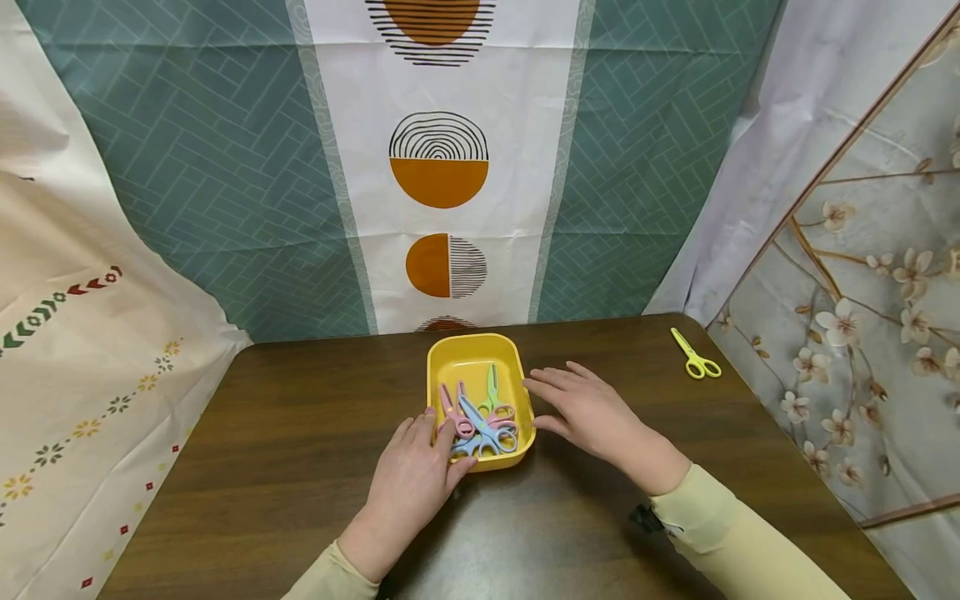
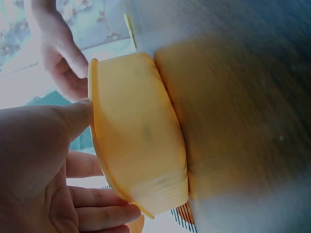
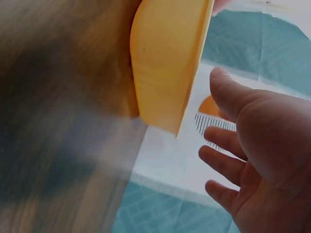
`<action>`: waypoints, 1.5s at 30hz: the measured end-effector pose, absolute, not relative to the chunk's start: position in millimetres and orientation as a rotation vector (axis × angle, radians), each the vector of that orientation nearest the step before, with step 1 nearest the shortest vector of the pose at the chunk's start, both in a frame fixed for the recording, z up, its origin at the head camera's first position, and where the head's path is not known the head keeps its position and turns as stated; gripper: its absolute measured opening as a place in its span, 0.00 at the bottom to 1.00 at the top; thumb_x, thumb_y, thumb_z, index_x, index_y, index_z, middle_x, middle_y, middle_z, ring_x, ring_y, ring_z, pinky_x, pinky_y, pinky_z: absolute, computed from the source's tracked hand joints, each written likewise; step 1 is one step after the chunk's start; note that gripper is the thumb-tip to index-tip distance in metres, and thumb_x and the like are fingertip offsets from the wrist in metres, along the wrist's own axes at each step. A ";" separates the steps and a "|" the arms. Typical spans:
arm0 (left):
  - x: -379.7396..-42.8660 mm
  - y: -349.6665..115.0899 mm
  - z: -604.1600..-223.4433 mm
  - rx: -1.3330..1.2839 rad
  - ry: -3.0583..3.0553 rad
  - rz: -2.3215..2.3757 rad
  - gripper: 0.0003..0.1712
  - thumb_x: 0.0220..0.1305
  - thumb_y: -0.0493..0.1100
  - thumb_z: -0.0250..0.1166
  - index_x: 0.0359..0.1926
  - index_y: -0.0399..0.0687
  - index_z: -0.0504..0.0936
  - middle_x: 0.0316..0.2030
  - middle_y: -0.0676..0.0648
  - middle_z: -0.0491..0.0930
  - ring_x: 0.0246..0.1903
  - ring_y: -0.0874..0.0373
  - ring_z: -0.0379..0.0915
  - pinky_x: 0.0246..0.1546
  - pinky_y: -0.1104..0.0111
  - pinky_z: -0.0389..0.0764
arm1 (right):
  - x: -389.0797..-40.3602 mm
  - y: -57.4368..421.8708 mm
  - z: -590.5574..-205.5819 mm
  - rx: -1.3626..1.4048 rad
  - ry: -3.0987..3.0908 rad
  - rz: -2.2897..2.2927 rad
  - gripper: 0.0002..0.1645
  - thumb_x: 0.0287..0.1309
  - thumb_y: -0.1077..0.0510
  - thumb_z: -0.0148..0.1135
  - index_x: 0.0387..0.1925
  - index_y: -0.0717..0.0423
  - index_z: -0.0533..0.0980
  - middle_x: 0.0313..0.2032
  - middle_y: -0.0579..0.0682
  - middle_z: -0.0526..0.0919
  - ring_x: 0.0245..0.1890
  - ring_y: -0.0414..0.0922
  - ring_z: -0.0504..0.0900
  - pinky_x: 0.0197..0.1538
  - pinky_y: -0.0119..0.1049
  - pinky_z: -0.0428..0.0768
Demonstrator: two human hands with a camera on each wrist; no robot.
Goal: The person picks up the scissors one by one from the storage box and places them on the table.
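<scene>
Pale-yellow sleeves [image 1: 750, 542] are seen foremost; beyond, pastel scissors [image 1: 484, 425] in a yellow rectangular plastic tray [image 1: 467, 372] on dark wood [image 1: 315, 433]. Left wrist — its rim [image 2: 93, 127] is touched by the unclenched left hand [image 2: 41, 153]. Right wrist — the right hand [image 3: 267, 148], relaxed, is seen beside it.

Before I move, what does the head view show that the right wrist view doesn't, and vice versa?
Only the head view: the pink, blue and green scissors inside the yellow tray, the yellow-green scissors lying apart on the table, and the flowered hanging at the right.

Only the right wrist view: the palm side of the right grip, and the tray's outer wall side-on, with the thumb appearing clear of its rim.

Both: the tray, the right grip, the table and the patterned backdrop.
</scene>
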State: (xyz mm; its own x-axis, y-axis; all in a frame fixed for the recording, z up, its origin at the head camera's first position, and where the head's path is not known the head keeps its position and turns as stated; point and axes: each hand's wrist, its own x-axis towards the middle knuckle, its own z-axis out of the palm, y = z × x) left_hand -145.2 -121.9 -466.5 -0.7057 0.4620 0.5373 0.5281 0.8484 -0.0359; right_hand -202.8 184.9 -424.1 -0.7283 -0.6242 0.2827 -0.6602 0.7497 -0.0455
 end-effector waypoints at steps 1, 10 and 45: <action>-145.2 -122.0 -466.1 -0.723 -2.485 -0.162 0.37 0.65 0.63 0.80 0.58 0.35 0.86 0.52 0.29 0.85 0.51 0.36 0.86 0.62 0.45 0.84 | -202.9 181.7 -423.3 1.024 -2.695 0.211 0.40 0.66 0.43 0.80 0.73 0.54 0.80 0.70 0.55 0.83 0.71 0.54 0.80 0.81 0.59 0.65; -146.1 -123.4 -466.0 -0.731 -2.474 -0.160 0.37 0.65 0.63 0.80 0.56 0.35 0.85 0.50 0.29 0.85 0.49 0.36 0.86 0.62 0.46 0.84 | -203.8 156.8 -416.5 1.173 -2.640 0.219 0.37 0.60 0.46 0.85 0.67 0.54 0.85 0.63 0.52 0.88 0.68 0.50 0.83 0.80 0.59 0.67; -146.5 -122.6 -468.7 -0.738 -2.436 -0.149 0.37 0.64 0.62 0.81 0.57 0.35 0.87 0.51 0.29 0.86 0.50 0.37 0.86 0.62 0.46 0.84 | -209.6 108.5 -430.0 1.248 -2.785 0.049 0.18 0.59 0.48 0.86 0.48 0.49 0.92 0.41 0.43 0.91 0.43 0.43 0.86 0.61 0.44 0.84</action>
